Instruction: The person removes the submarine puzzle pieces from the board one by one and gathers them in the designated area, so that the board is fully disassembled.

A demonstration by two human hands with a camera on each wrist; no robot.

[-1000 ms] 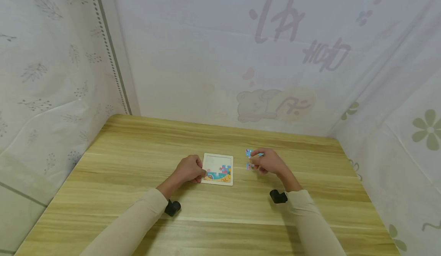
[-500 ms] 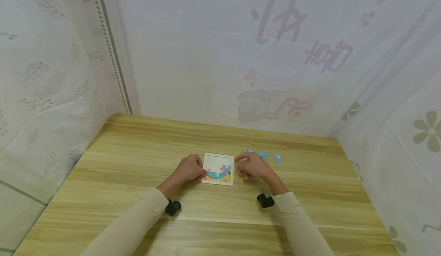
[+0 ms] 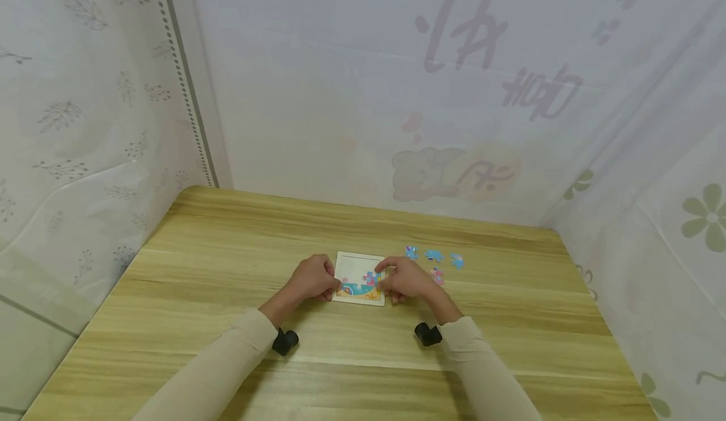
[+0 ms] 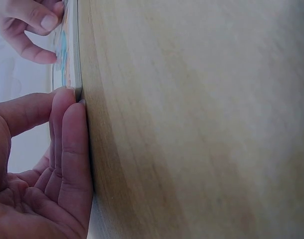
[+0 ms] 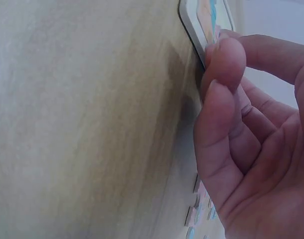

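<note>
A small square puzzle board (image 3: 357,258) with a pale rim lies on the table, puzzle pieces along its lower and right parts. My left hand (image 3: 311,277) pinches its left edge; up close in the left wrist view, the thumb lies over the rim with the fingers beneath. At the right edge is my right hand (image 3: 405,277), index finger and thumb spread over the rim beside a pink and blue piece (image 3: 371,278). Its middle fingertips (image 5: 217,107) are right by the board's edge in the right wrist view. I cannot tell whether they pinch anything.
Loose puzzle pieces lie right of the board: blue ones at the back (image 3: 411,253), (image 3: 433,255), (image 3: 457,260) and a pink one (image 3: 436,275) nearer me. The wooden table (image 3: 363,358) meets a patterned cloth (image 3: 317,93) behind. Black wrist cameras sit under both sleeves.
My right hand has moved left from the loose pieces to the board's right edge, uncovering pieces it was hiding. My left hand has stayed on the left edge.
</note>
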